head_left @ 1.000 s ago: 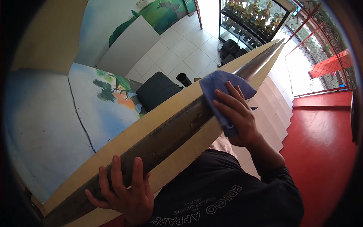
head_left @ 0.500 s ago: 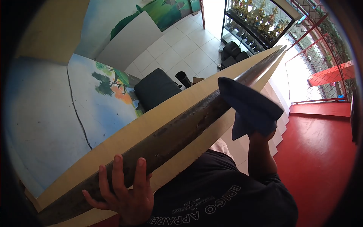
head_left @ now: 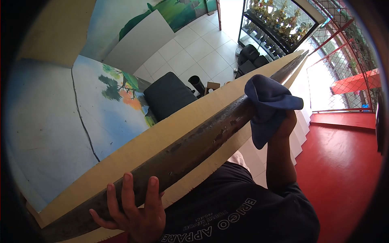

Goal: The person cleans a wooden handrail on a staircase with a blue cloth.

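Observation:
A long, dark brown handrail [head_left: 182, 156] with worn, chipped patches runs diagonally along the top of a cream-coloured half wall [head_left: 133, 150]. Lower left, my left hand [head_left: 139, 216] lies against the rail with its fingers spread, holding nothing. My right hand [head_left: 287, 124] grips a blue cloth [head_left: 267, 95] and presses it over the rail farther up. Folds of the cloth hide most of its fingers, and one corner hangs down on the near side.
White steps [head_left: 259, 152] descend beside the red floor [head_left: 336, 170]. Beyond the wall are a dark chair [head_left: 168, 95], a black cylindrical bin [head_left: 196, 84], a small cardboard box [head_left: 212, 86] and a trophy cabinet [head_left: 279, 24]. A red mesh gate [head_left: 344, 69] stands right.
The blue cloth has bunched up and shifted slightly on the rail, its near corner hanging lower. My right hand has turned and moved up slightly. My left hand has barely moved.

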{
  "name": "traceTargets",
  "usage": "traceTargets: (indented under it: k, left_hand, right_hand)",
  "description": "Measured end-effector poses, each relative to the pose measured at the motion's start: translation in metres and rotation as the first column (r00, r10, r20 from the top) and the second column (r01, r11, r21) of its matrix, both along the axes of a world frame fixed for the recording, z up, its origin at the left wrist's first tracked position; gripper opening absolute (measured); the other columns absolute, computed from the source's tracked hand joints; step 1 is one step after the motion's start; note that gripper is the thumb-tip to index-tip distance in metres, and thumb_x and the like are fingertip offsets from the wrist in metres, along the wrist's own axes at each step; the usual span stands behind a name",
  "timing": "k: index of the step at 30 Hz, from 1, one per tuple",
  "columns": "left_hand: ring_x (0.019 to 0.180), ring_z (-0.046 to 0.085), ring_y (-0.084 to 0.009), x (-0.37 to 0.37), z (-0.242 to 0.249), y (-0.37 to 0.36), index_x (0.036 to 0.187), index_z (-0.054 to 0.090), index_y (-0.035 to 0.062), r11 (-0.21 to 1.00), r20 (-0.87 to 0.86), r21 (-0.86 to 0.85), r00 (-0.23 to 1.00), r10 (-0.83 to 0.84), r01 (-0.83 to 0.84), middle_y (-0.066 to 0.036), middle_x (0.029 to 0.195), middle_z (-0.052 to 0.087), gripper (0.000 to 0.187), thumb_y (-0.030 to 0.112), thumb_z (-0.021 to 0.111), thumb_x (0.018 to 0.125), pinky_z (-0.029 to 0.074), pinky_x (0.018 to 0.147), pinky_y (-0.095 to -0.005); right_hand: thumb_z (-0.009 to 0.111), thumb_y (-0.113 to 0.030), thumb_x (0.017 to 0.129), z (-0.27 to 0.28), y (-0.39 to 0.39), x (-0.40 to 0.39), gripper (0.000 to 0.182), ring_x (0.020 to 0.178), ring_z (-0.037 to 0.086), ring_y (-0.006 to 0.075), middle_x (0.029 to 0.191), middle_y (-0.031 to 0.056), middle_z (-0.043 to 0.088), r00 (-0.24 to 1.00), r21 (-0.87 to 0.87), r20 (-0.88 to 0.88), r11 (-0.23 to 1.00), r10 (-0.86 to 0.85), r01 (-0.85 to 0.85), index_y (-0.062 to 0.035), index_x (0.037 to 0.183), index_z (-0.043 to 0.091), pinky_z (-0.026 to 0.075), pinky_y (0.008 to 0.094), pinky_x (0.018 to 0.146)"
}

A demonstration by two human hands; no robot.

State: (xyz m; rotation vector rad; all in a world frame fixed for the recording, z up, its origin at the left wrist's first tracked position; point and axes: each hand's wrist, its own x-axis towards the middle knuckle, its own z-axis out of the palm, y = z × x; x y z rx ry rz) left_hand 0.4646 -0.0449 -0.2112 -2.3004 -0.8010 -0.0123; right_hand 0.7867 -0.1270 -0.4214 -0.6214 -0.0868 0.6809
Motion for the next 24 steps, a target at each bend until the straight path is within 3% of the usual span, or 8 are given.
traceTargets:
  k: [6,8,9,10,14,17,19,24]
  left_hand:
    - [0.134,0.044,-0.0338,0.003,0.003,-0.005,0.127,0.061,0.0318,0.998,-0.033,-0.005,0.998,0.061,-0.061,-0.006,0.141,0.054,0.034,0.048,0.048,0.1,0.007,0.115,-0.0652]
    - [0.134,0.044,-0.0339,0.003,0.001,-0.004,0.127,0.061,0.0319,0.999,-0.028,0.005,0.998,0.054,-0.054,-0.007,0.14,0.054,0.035,0.048,0.047,0.1,0.007,0.114,-0.0652]
    - [0.134,0.044,-0.0339,0.003,0.001,-0.004,0.127,0.061,0.0319,0.999,-0.024,0.009,0.998,0.05,-0.05,-0.007,0.14,0.054,0.035,0.048,0.047,0.1,0.007,0.114,-0.0652]
    - [0.134,0.044,-0.0338,0.003,0.001,-0.004,0.128,0.061,0.032,0.999,-0.028,0.008,0.998,0.051,-0.051,-0.007,0.14,0.054,0.035,0.048,0.047,0.1,0.007,0.114,-0.0652]
    - [0.134,0.044,-0.0333,0.004,0.001,-0.004,0.128,0.06,0.032,0.998,-0.027,0.01,0.998,0.057,-0.057,-0.007,0.14,0.054,0.035,0.048,0.047,0.1,0.007,0.114,-0.0653]
    - [0.134,0.044,-0.0331,0.002,0.001,-0.005,0.129,0.06,0.032,0.998,-0.034,0.005,0.998,0.056,-0.055,-0.007,0.14,0.055,0.035,0.048,0.047,0.1,0.007,0.114,-0.0655]
    - [0.134,0.044,-0.0331,0.001,0.001,-0.003,0.129,0.06,0.0321,0.999,-0.034,0.005,0.999,0.039,-0.039,-0.006,0.14,0.055,0.035,0.048,0.047,0.1,0.007,0.114,-0.0656]
    - [0.134,0.044,-0.0334,-0.001,0.003,-0.003,0.131,0.059,0.0322,0.999,-0.056,-0.015,0.998,0.039,-0.04,-0.006,0.141,0.054,0.036,0.047,0.047,0.1,0.007,0.114,-0.0657]
  right_hand:
    - [0.044,-0.031,0.099,0.007,-0.028,-0.029,0.05,0.118,0.061,0.0352,0.125,0.0222,0.062,0.978,-0.035,0.21,0.999,0.021,-0.014,0.0069,0.131,0.051,0.046,0.0463,0.105]
    - [0.052,-0.036,0.094,0.047,-0.014,-0.037,0.054,0.124,0.057,0.0365,0.13,0.0218,0.06,0.591,-0.191,0.802,0.975,0.088,0.115,0.0019,0.133,0.054,0.041,0.0499,0.108]
    - [0.059,-0.039,0.089,0.071,-0.001,-0.031,0.058,0.129,0.053,0.0372,0.134,0.0214,0.059,-0.054,-0.216,0.969,0.938,0.239,0.273,-0.0011,0.133,0.058,0.036,0.0526,0.112]
    - [0.07,-0.039,0.077,0.07,0.004,-0.039,0.061,0.133,0.05,0.0372,0.134,0.0182,0.059,-0.1,-0.324,0.932,0.925,0.348,0.199,-0.006,0.128,0.064,0.028,0.0548,0.116]
    - [0.073,-0.033,0.075,0.067,0.012,-0.041,0.058,0.136,0.048,0.0369,0.132,0.0155,0.062,-0.043,-0.372,0.923,0.915,0.382,0.157,-0.0055,0.125,0.064,0.018,0.0572,0.119]
    - [0.071,-0.03,0.084,0.06,0.014,-0.002,0.045,0.124,0.059,0.0315,0.123,0.0149,0.066,-0.045,-0.298,0.95,0.938,0.31,0.176,-0.0037,0.121,0.065,0.032,0.0507,0.114]
    - [0.065,-0.025,0.094,0.044,0.001,0.018,0.033,0.106,0.064,0.0212,0.109,0.0118,0.068,0.788,-0.626,0.346,0.751,0.508,-0.21,-0.0012,0.118,0.065,0.045,0.0384,0.101]
    - [0.059,-0.024,0.1,0.056,-0.009,0.027,0.039,0.106,0.062,0.0207,0.116,0.013,0.064,0.973,-0.491,0.225,0.857,-0.047,0.155,0.0053,0.125,0.056,0.048,0.0327,0.094]
